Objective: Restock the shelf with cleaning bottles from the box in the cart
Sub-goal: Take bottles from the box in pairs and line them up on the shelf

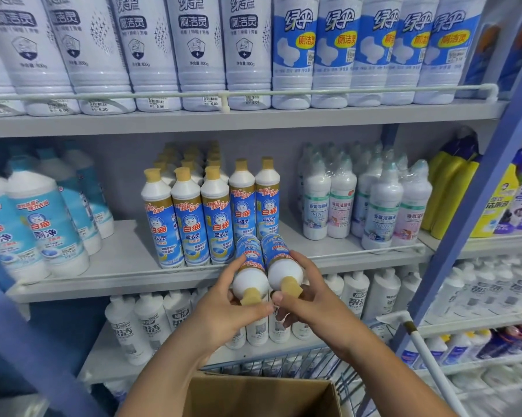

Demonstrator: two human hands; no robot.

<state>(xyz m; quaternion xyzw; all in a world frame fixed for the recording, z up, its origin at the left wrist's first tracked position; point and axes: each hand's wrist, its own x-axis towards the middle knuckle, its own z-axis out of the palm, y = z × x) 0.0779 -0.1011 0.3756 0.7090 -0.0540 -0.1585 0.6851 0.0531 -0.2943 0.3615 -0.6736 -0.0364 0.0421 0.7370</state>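
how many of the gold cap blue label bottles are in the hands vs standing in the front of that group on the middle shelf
Held in the left hand: 1 bottle
Held in the right hand: 1 bottle
Standing at the front of the group on the middle shelf: 5 bottles
Total: 7. More stand behind, too hidden to count.

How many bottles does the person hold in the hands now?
2: the left hand holds the left bottle, the right hand holds the right bottle, side by side before the middle shelf.

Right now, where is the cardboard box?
In the head view the cardboard box sits at the bottom centre, below both hands, in front of the wire cart.
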